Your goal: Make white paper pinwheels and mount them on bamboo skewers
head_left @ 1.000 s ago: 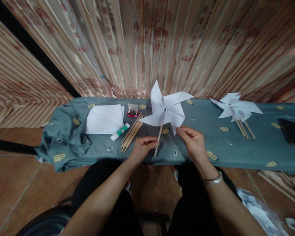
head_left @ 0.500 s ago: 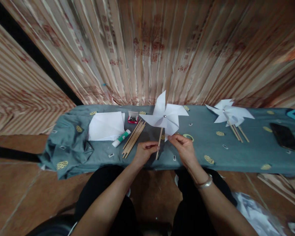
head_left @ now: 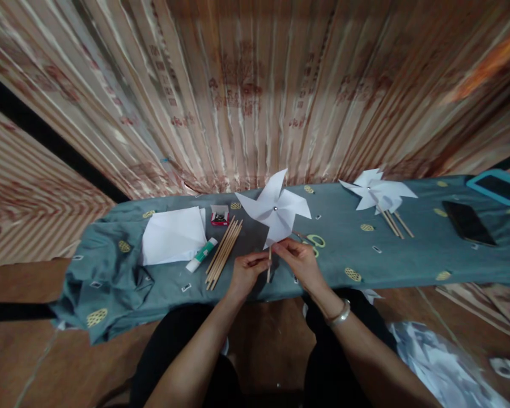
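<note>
A white paper pinwheel (head_left: pixel 275 209) on a thin wooden stick stands upright over the grey-blue cloth bench (head_left: pixel 408 255). My left hand (head_left: pixel 247 272) is closed round the stick low down. My right hand (head_left: pixel 300 263) pinches the bottom tip of a paper blade just right of the stick. A silver pin shows at the pinwheel's hub. A metal bangle sits on my right wrist.
On the cloth lie a bundle of wooden sticks (head_left: pixel 223 245), a glue tube (head_left: pixel 201 255), white paper sheets (head_left: pixel 174 233), a small red pin box (head_left: pixel 220 216), green-handled scissors (head_left: pixel 312 241), finished pinwheels (head_left: pixel 377 192), a dark phone (head_left: pixel 467 222) and a blue-edged tablet (head_left: pixel 497 186). A striped curtain hangs behind.
My right hand has slid left along the lower blade towards the stick. The pinwheel has drawn closer to me and turned a little. The scissors have come into sight.
</note>
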Demonstrator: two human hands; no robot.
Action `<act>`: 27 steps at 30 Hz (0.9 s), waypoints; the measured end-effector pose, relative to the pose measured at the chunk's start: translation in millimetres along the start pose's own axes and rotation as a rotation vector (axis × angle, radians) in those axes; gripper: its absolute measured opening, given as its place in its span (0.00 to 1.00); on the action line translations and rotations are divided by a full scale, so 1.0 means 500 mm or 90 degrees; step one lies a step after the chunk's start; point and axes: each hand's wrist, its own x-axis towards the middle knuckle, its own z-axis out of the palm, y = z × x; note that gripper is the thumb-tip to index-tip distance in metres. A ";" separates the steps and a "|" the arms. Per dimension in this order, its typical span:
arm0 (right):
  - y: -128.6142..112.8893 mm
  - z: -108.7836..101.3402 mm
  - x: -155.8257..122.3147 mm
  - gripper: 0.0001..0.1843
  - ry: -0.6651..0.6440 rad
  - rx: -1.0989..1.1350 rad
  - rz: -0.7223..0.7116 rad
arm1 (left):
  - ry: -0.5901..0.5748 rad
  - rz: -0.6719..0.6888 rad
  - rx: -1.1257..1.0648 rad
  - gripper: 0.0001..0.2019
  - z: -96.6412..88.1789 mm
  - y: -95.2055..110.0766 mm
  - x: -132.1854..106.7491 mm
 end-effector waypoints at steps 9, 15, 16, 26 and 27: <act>0.001 -0.017 0.014 0.16 0.042 -0.016 -0.023 | -0.006 -0.016 -0.009 0.13 0.010 0.004 0.011; 0.018 -0.016 0.013 0.15 0.020 -0.047 -0.008 | 0.017 -0.016 -0.047 0.13 0.027 0.006 0.021; 0.020 -0.015 0.012 0.15 0.023 -0.055 -0.005 | 0.014 -0.014 -0.054 0.13 0.031 0.006 0.022; 0.031 -0.015 0.030 0.15 0.073 -0.044 0.025 | 0.006 -0.032 -0.099 0.16 0.052 0.005 0.028; 0.028 -0.017 0.032 0.15 0.075 -0.045 0.021 | 0.010 -0.033 -0.105 0.16 0.052 0.004 0.028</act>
